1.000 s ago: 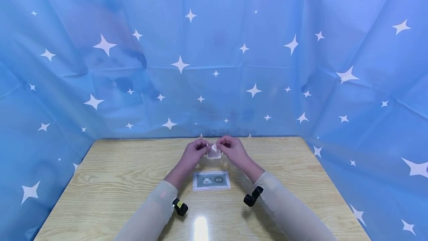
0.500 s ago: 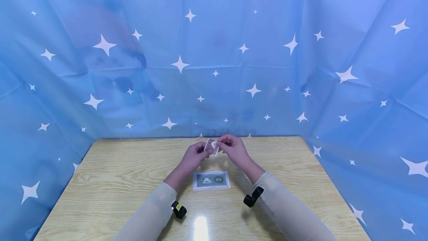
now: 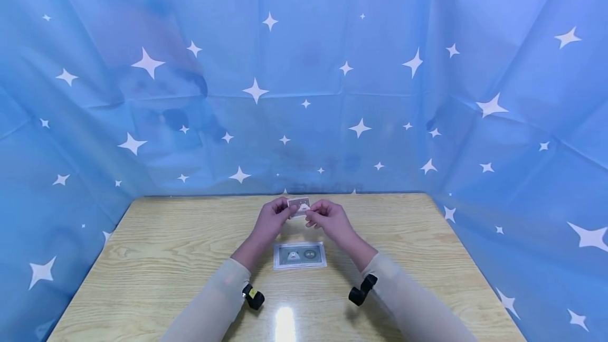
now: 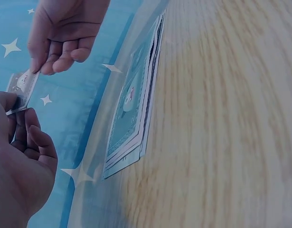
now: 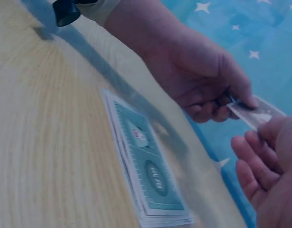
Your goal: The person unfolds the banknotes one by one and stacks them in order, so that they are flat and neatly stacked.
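Note:
A small, grey-brown printed paper note (image 3: 303,207) with a pale border and a white figure is held up between both hands, near the table's far edge. My left hand (image 3: 269,221) pinches its left end, thumb on the printed face. At the opposite end, the thumb and forefinger of my right hand (image 3: 333,221) pinch a corner, as the left wrist view also shows on the note (image 4: 24,83). The other right fingers are curled loosely. Nearer to me lies a stack of green play banknotes (image 3: 300,255), face up, with a white figure and a round emblem.
The stack's edges (image 5: 131,187) are slightly uneven in the right wrist view. A light wood table (image 3: 180,257) carries it, and a blue star-patterned curtain (image 3: 214,120) hangs behind. Small black cameras (image 3: 363,290) sit on both wrists.
The small note has turned in the hands, from standing squarish, through a tilt, to lying widthwise between them. My right hand has shifted slightly lower. The banknote stack stays put.

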`<state>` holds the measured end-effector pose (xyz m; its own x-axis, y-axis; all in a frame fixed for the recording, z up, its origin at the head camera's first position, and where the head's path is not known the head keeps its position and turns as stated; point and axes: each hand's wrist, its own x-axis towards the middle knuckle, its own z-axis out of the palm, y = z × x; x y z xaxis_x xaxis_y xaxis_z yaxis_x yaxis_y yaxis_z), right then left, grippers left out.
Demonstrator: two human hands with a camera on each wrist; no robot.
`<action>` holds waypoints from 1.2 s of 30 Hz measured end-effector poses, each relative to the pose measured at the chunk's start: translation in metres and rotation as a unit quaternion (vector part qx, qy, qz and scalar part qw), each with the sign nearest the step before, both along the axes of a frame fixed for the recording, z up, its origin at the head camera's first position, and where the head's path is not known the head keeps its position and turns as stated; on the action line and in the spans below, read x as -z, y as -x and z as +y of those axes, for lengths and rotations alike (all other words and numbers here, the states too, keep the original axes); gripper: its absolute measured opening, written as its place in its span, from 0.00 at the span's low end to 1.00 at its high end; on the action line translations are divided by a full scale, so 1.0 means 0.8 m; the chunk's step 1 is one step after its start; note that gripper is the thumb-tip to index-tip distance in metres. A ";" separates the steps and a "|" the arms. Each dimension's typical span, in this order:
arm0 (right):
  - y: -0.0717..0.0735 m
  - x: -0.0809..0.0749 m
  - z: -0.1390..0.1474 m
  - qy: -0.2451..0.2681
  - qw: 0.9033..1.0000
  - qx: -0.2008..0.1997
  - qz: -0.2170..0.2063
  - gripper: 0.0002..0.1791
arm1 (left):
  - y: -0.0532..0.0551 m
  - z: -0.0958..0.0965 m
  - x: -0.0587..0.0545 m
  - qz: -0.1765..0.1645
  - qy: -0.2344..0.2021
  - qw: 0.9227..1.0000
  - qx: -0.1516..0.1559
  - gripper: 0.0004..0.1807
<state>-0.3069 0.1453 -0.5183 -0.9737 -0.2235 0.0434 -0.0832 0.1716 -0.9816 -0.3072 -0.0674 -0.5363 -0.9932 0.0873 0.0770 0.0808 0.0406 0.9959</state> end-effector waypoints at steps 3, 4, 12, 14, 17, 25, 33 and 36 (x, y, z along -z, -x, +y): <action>-0.002 0.002 -0.001 -0.018 1.000 0.001 0.005 0.07 | 0.000 0.000 0.000 0.002 -0.004 1.000 0.001 0.14; -0.002 0.002 -0.001 -0.023 1.000 0.006 0.010 0.08 | 0.000 -0.001 0.000 -0.001 -0.005 1.000 0.005 0.14; 0.011 -0.012 -0.003 -0.026 0.999 0.016 0.044 0.11 | -0.003 -0.001 0.002 -0.014 0.009 0.999 0.028 0.13; 0.013 -0.013 -0.004 -0.030 0.998 0.014 0.046 0.09 | -0.004 -0.001 0.001 -0.012 0.014 0.999 0.033 0.13; 0.012 -0.012 -0.005 -0.027 0.998 0.017 0.050 0.06 | -0.005 0.000 0.000 -0.016 0.019 0.999 0.040 0.13; 0.005 -0.010 -0.007 -0.027 0.998 0.009 0.052 0.04 | 0.001 -0.004 -0.001 0.006 0.018 0.999 0.034 0.07; 0.001 -0.009 -0.005 -0.037 0.998 0.005 0.045 0.06 | 0.003 -0.008 -0.002 0.035 0.045 0.997 0.060 0.06; 0.002 -0.008 -0.005 -0.036 0.998 0.005 0.043 0.07 | 0.003 -0.008 -0.002 0.038 0.042 0.996 0.062 0.07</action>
